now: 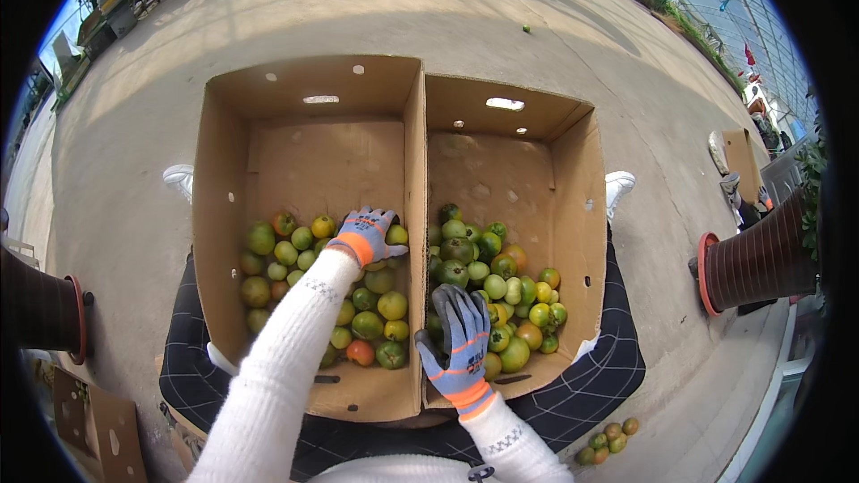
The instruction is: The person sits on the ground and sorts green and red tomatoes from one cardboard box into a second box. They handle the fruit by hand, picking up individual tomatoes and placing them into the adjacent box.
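Observation:
Two cardboard boxes sit side by side before me. Several green, yellowish and reddish tomatoes [367, 325] lie in the near half of the left box [322, 154]. Palm down, my left hand [366, 235] rests on the tomatoes by that box's right wall, in a grey-blue and orange work glove. Its palm side is hidden, so whether it grips a tomato is unclear. My right hand [460, 349], gloved alike, is over the near left corner of the right box [490, 161]. Its thumb is apart from its fingers, beside more tomatoes [496, 286]; no tomato shows in it.
On the concrete floor lie a small green tomato [526, 29] beyond the boxes and a tomato cluster [607, 441] at lower right. Large brown pots [758, 255] flank me. Another cardboard box [100, 422] is at lower left. A person's gloved hand [765, 198] shows far right.

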A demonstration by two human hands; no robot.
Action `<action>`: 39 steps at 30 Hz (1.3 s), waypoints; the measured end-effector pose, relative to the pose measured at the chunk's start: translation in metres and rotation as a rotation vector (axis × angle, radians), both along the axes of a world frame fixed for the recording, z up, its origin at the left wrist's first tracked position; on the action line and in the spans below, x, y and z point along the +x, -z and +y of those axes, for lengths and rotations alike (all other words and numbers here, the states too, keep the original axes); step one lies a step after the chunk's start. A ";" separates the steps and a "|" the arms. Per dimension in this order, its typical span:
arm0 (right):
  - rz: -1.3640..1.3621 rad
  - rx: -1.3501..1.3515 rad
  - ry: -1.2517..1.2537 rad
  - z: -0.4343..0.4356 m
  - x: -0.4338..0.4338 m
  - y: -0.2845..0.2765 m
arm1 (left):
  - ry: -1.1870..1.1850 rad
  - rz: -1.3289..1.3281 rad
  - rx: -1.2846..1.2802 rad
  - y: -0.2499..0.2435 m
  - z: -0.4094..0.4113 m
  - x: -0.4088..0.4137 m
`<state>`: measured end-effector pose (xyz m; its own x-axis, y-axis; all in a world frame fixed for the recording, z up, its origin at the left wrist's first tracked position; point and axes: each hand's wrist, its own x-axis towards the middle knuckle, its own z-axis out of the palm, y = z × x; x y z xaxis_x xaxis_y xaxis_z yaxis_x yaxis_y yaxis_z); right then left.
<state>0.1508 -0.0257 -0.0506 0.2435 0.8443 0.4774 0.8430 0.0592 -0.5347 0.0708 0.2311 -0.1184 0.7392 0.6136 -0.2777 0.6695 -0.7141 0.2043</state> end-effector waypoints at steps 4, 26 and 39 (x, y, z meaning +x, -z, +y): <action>0.026 0.014 -0.022 0.003 -0.002 -0.002 | -0.104 -0.544 -0.440 -0.012 -0.005 -0.032; 0.163 -0.062 0.419 0.039 0.123 0.016 | -0.644 -1.304 -1.494 -0.012 -0.141 -0.096; -0.415 -0.249 -0.335 0.044 -0.021 -0.047 | -0.765 -1.430 -1.958 -0.016 -0.139 -0.090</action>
<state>0.1299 0.0186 -0.0041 -0.2207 0.9419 0.2532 0.9418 0.2733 -0.1956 -0.0194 0.0923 -0.1027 0.7767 0.5231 -0.3509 -0.4231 0.8459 0.3247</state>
